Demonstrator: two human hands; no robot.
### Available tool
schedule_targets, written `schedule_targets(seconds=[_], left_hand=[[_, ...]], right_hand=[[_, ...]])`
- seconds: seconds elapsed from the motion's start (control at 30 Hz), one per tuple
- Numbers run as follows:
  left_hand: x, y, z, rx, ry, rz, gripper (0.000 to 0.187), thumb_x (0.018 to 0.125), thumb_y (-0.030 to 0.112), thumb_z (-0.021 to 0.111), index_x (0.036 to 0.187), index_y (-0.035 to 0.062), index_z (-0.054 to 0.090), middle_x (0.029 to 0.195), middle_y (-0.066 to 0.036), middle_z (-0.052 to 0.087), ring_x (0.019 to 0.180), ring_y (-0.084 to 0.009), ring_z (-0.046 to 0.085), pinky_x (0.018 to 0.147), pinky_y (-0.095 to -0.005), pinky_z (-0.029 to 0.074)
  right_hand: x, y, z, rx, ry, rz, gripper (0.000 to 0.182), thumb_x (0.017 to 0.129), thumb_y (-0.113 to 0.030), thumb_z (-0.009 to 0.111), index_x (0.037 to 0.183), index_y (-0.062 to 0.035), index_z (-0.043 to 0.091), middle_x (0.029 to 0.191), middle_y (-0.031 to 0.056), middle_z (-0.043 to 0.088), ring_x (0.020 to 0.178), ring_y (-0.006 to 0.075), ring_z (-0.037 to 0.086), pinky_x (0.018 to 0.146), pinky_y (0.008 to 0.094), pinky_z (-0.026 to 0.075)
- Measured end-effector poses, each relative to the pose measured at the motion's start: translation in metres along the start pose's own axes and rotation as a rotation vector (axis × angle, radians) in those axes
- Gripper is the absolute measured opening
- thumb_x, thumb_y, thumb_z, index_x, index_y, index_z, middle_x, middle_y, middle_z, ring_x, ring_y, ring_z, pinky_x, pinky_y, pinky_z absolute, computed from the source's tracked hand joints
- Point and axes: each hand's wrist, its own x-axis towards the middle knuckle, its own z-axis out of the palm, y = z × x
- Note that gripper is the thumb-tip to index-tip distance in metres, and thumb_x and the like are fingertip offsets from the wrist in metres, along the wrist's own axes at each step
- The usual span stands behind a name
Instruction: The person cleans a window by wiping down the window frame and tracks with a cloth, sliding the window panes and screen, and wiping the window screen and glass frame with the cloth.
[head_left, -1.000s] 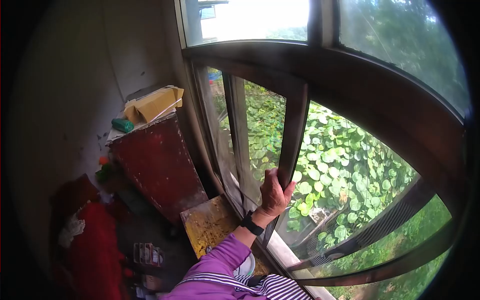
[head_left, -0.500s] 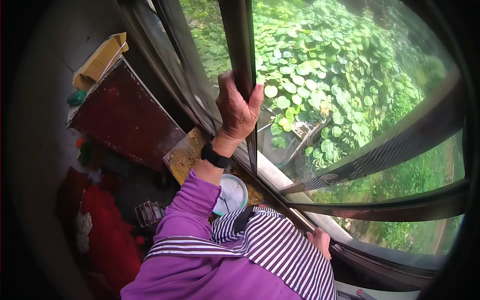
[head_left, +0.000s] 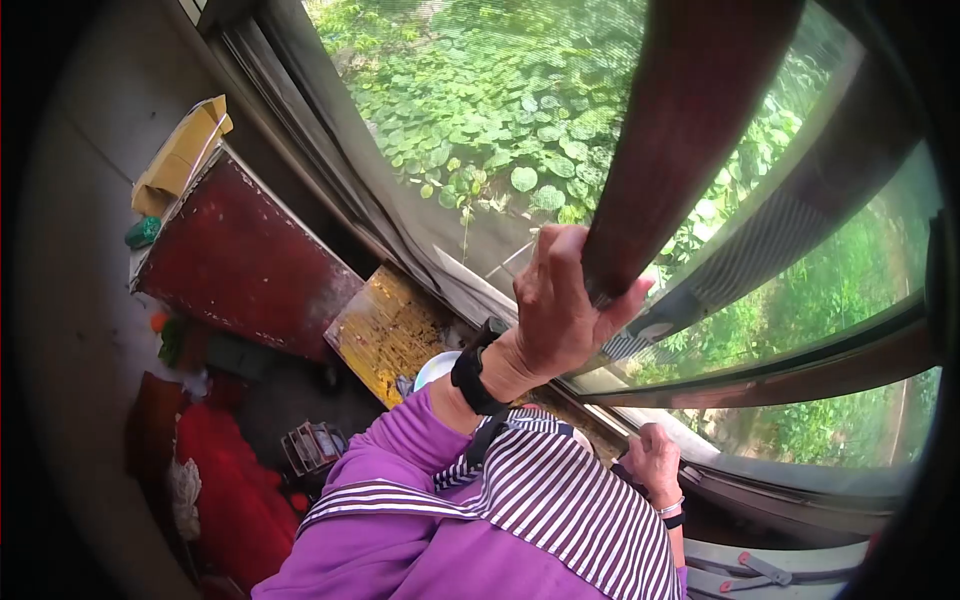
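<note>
1. The person's left hand [head_left: 562, 310], a black band at its wrist, is wrapped around the lower part of a dark reddish-brown wooden window upright [head_left: 690, 130], fingers on one side and thumb on the other.
2. The window upright slants across the upper right, in front of sunlit green leaves [head_left: 500, 120] outside.
3. The right hand [head_left: 655, 462], with a bracelet and a dark band at its wrist, is by the lower window ledge, fingers curled; whether it grips anything cannot be told.
4. Below the left forearm is a worn yellow wooden tabletop [head_left: 385, 320] with a pale round basin [head_left: 436, 369], partly hidden by the arm.
5. Farther left stands a chipped dark-red cabinet [head_left: 250, 262], topped by a tan cardboard box [head_left: 182, 160].
6. Bright red fabric [head_left: 225, 490] lies at lower left.
</note>
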Motion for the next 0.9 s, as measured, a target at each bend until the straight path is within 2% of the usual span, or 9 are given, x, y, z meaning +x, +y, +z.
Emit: schedule_targets(seconds=[0.03, 0.07, 0.17, 0.33, 0.43, 0.67, 0.73, 0.83, 0.9], left_hand=[[-0.002, 0.005, 0.004, -0.012, 0.007, 0.018, 0.062, 0.070, 0.028, 0.077, 0.109, -0.0006, 0.038, 0.084, -0.012, 0.048, 0.065, -0.0229, 0.051, 0.053, -0.0332, 0.043], [-0.003, 0.008, 0.008, -0.024, 0.017, 0.038, 0.064, 0.069, 0.027, 0.078, 0.109, -0.0004, 0.037, 0.082, -0.009, 0.047, 0.061, -0.0164, 0.048, 0.052, -0.0294, 0.041], [-0.003, 0.029, 0.013, -0.096, -0.010, 0.053, 0.062, 0.066, 0.025, 0.080, 0.106, -0.0002, 0.039, 0.080, -0.010, 0.050, 0.060, -0.0189, 0.051, 0.050, -0.0288, 0.043], [-0.010, 0.056, 0.026, -0.178, -0.072, 0.110, 0.066, 0.065, 0.025, 0.081, 0.108, -0.0033, 0.039, 0.081, -0.013, 0.051, 0.065, -0.0247, 0.055, 0.047, -0.0326, 0.045], [-0.015, 0.075, 0.034, -0.336, -0.128, 0.125, 0.065, 0.066, 0.021, 0.079, 0.109, -0.0050, 0.039, 0.083, -0.016, 0.052, 0.067, -0.0280, 0.056, 0.049, -0.0340, 0.047], [-0.023, 0.102, 0.045, -0.552, -0.277, 0.171, 0.056, 0.072, 0.013, 0.071, 0.113, -0.0094, 0.040, 0.088, -0.021, 0.051, 0.073, -0.0334, 0.056, 0.055, -0.0372, 0.048], [-0.023, 0.109, 0.045, -0.595, -0.354, 0.188, 0.051, 0.070, 0.011, 0.069, 0.108, -0.0084, 0.041, 0.092, -0.020, 0.048, 0.079, -0.0310, 0.053, 0.063, -0.0365, 0.047], [-0.027, 0.122, 0.044, -0.607, -0.462, 0.176, 0.056, 0.075, 0.014, 0.069, 0.113, -0.0139, 0.039, 0.094, -0.025, 0.049, 0.076, -0.0363, 0.054, 0.061, -0.0403, 0.048], [-0.030, 0.127, 0.045, -0.650, -0.533, 0.168, 0.055, 0.073, 0.014, 0.068, 0.112, -0.0129, 0.040, 0.095, -0.024, 0.049, 0.080, -0.0346, 0.053, 0.063, -0.0378, 0.048]], right_hand=[[0.002, -0.005, -0.003, 0.046, 0.015, -0.023, 0.020, 0.071, -0.008, 0.069, 0.085, -0.0024, 0.056, 0.060, 0.0081, 0.052, 0.050, 0.0232, 0.054, 0.049, 0.0345, 0.044], [0.005, -0.012, -0.005, 0.048, 0.020, -0.022, 0.020, 0.071, -0.008, 0.069, 0.085, -0.0024, 0.056, 0.060, 0.0081, 0.052, 0.050, 0.0232, 0.054, 0.049, 0.0345, 0.044], [0.014, -0.035, -0.014, 0.127, 0.031, -0.082, 0.032, 0.071, -0.008, 0.071, 0.098, -0.0025, 0.056, 0.065, 0.0075, 0.055, 0.053, 0.0209, 0.056, 0.049, 0.0331, 0.045], [0.028, -0.059, -0.020, 0.110, 0.126, -0.164, 0.032, 0.070, -0.010, 0.072, 0.097, -0.0020, 0.056, 0.067, 0.0098, 0.055, 0.055, 0.0231, 0.056, 0.051, 0.0336, 0.045], [0.039, -0.063, -0.018, -0.017, 0.325, -0.344, 0.036, 0.069, -0.022, 0.074, 0.094, -0.0042, 0.057, 0.066, 0.0119, 0.054, 0.055, 0.0267, 0.055, 0.051, 0.0356, 0.045], [0.036, -0.055, -0.023, -0.098, 0.428, -0.238, 0.038, 0.068, -0.025, 0.074, 0.094, -0.0044, 0.057, 0.068, 0.0124, 0.055, 0.057, 0.0272, 0.056, 0.052, 0.0365, 0.045], [0.030, -0.049, -0.025, -0.120, 0.451, -0.191, 0.038, 0.067, -0.026, 0.074, 0.094, -0.0045, 0.057, 0.068, 0.0126, 0.055, 0.058, 0.0273, 0.056, 0.052, 0.0368, 0.046], [0.016, -0.035, -0.032, -0.152, 0.491, -0.103, 0.039, 0.067, -0.028, 0.074, 0.094, -0.0046, 0.057, 0.069, 0.0128, 0.055, 0.059, 0.0275, 0.056, 0.053, 0.0371, 0.046], [0.008, -0.025, -0.034, -0.179, 0.518, -0.035, 0.040, 0.067, -0.029, 0.074, 0.094, -0.0047, 0.057, 0.069, 0.0129, 0.055, 0.059, 0.0276, 0.056, 0.053, 0.0374, 0.046]])
